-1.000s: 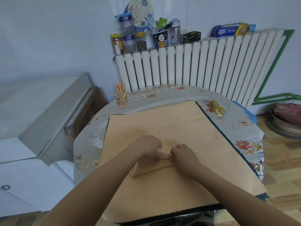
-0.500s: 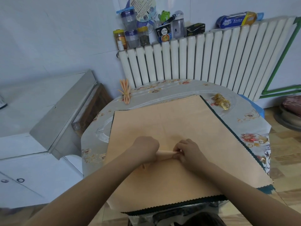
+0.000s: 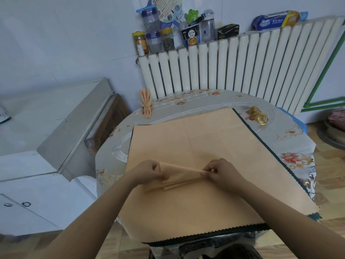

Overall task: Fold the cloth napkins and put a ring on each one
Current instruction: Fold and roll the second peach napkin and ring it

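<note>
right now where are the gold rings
In the head view the gold rings lie in a pile at the table's far right, just beyond the flat cloth's far right corner.

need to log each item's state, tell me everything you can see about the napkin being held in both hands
The napkin is peach-orange cloth, folded lengthwise into a narrow pleated strip with several layered edges showing along its near side. It lies roughly level, running left to right, just above the stack of flat peach cloths on the table. The left hand grips its wider left end; the right hand pinches its narrower right end between fingertips. No ring is on it yet.
</note>
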The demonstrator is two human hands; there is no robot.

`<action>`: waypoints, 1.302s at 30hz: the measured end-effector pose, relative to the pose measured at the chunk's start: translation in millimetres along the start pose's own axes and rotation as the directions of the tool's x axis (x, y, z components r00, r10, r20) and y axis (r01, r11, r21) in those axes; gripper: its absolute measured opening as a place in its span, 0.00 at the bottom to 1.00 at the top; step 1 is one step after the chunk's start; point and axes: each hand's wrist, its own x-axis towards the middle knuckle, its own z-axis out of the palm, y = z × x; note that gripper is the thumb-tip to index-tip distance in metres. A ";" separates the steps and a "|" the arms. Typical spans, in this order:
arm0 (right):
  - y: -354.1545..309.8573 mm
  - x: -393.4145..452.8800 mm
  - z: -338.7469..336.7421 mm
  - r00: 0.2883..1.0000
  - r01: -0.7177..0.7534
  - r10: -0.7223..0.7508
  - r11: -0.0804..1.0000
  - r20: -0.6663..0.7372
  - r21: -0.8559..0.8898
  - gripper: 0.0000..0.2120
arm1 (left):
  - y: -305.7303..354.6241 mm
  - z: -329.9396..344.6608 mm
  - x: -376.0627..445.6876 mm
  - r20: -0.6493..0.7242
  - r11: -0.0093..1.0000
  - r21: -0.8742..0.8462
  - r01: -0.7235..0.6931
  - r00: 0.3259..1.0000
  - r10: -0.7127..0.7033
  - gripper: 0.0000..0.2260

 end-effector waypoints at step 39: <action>12.9 19.8 26.1 0.826 0.353 -0.548 0.686 -0.133 -0.636 0.17 | 15.8 20.1 30.1 0.087 0.312 0.888 -0.337 0.791 0.605 0.13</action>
